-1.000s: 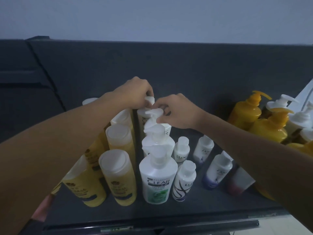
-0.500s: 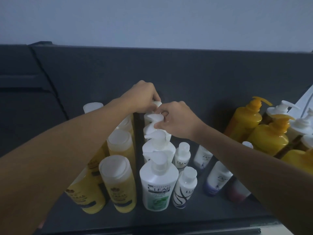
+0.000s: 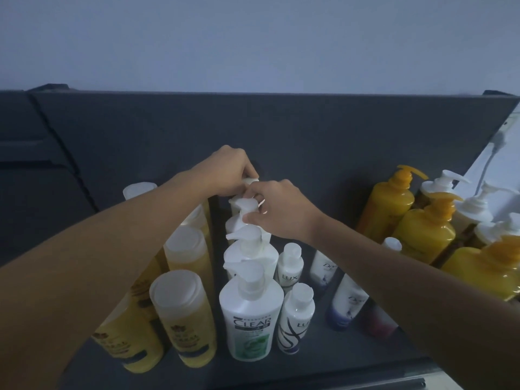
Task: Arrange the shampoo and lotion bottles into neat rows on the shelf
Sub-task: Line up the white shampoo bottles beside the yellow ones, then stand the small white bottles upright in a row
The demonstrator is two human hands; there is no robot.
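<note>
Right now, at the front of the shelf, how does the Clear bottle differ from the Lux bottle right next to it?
The Clear bottle is much taller and wider than the Lux bottle. The Clear bottle has a pump head; the Lux bottle has a plain round cap. The Clear bottle's label turns green low down; the Lux bottle's carries dark swirls. Both are white, upright and stand side by side near the front of the shelf.

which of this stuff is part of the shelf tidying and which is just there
Job: white plastic pump bottles, gripped by left hand and right hand; yellow white-capped bottles; small white Lux bottles; dark grey shelf.
Idle: white plug and cable; pale wall.
</note>
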